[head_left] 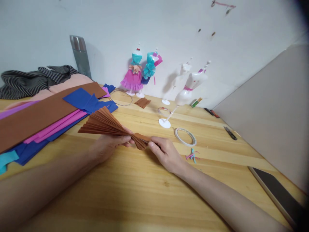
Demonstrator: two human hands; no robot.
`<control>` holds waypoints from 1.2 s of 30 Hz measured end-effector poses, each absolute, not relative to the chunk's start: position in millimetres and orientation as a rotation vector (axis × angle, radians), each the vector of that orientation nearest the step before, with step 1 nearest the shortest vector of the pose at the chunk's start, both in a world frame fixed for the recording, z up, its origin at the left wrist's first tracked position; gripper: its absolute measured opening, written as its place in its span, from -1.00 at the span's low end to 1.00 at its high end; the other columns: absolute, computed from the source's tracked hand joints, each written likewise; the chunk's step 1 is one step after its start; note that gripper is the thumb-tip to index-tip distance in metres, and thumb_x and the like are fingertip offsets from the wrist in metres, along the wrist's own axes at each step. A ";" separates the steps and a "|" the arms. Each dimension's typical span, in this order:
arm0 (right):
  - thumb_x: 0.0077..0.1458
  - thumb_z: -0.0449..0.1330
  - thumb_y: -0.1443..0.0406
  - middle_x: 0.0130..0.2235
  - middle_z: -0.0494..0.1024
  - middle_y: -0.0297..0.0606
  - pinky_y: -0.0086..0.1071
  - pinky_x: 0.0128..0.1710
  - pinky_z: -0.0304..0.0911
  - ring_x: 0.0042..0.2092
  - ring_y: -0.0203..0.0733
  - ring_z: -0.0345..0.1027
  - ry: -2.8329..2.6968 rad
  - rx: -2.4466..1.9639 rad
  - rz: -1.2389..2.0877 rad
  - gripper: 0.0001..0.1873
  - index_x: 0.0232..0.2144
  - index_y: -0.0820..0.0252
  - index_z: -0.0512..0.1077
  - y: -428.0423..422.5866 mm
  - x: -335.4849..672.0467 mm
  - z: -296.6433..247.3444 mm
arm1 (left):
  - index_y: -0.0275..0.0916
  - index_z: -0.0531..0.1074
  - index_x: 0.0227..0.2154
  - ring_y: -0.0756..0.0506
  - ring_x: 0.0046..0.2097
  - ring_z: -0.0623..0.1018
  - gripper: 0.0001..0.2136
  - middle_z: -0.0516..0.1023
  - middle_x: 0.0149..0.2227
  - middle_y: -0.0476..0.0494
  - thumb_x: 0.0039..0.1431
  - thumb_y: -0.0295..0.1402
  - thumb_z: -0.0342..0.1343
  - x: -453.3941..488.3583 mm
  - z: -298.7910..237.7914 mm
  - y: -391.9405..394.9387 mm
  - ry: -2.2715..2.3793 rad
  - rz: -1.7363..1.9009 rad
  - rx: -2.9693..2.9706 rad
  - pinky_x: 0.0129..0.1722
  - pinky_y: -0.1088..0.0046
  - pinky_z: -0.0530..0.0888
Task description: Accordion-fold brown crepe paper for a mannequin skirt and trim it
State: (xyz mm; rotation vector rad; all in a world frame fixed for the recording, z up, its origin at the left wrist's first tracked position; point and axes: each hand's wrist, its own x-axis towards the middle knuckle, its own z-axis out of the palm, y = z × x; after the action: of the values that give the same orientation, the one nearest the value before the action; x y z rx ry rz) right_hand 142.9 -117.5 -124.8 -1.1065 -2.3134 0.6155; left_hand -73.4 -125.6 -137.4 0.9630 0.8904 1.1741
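Observation:
A brown pleated paper fan (103, 124) is pinched near its narrow end by my left hand (116, 140), its folds spreading out to the upper left. My right hand (165, 153) is closed on a brown paper strip (142, 137) that lies against the pinched part of the fan. Past the pinch the short end of the pleats flares a little. Whether the strip is wrapped around the pleats or only touches them, I cannot tell. Both hands are above the wooden table (145, 190).
Coloured paper sheets (48, 112) lie at left. Small dress forms (132, 74), some dressed in paper, stand by the wall. A tape roll (185, 137), paper scraps (192, 155), a cutter knife (230, 132) and a phone-like dark slab (275, 193) lie at right.

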 end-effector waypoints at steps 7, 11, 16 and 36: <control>0.24 -0.06 0.13 -0.58 0.29 -0.34 -0.41 -0.49 -0.04 -0.54 -0.32 0.09 -2.329 -1.100 0.481 -0.61 -0.57 0.18 0.23 -118.3 141.0 -124.7 | -0.28 0.50 -0.42 -0.05 -0.39 0.56 -0.79 0.59 -0.51 -0.07 -0.17 -0.38 0.36 -72.2 -138.1 -122.9 0.847 1.190 0.917 -0.40 0.47 0.42; 0.24 -0.07 0.14 -0.58 0.29 -0.34 -0.41 -0.48 -0.04 -0.53 -0.31 0.09 -2.329 -1.094 0.478 -0.61 -0.58 0.17 0.20 -117.6 140.7 -125.3 | -0.27 0.51 -0.42 -0.07 -0.38 0.57 -0.80 0.60 -0.50 -0.06 -0.16 -0.36 0.35 -72.6 -141.9 -121.3 0.847 1.184 0.951 -0.40 0.48 0.42; 0.25 -0.09 0.14 -0.58 0.27 -0.35 -0.40 -0.49 -0.05 -0.54 -0.31 0.07 -2.333 -1.074 0.476 -0.62 -0.56 0.15 0.17 -117.8 140.8 -126.4 | -0.27 0.51 -0.43 -0.05 -0.39 0.56 -0.77 0.59 -0.52 -0.06 -0.20 -0.34 0.37 -71.7 -139.0 -122.5 0.848 1.181 0.955 -0.40 0.49 0.43; 0.28 -0.11 0.10 -0.56 0.28 -0.35 -0.41 -0.47 0.00 -0.51 -0.31 0.11 -2.302 -1.110 0.660 -0.57 -0.54 0.19 0.26 -118.4 138.5 -126.0 | -0.23 0.53 -0.41 -0.08 -0.34 0.59 -0.82 0.61 -0.46 -0.05 -0.13 -0.35 0.36 -74.7 -144.1 -123.9 0.855 1.138 0.938 -0.29 0.42 0.47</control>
State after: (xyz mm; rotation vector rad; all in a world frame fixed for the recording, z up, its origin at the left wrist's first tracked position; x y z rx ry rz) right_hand 138.5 -118.4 -126.0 -1.1095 -2.3020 0.6597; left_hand -74.7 -123.9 -144.1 0.9384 0.8547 1.1376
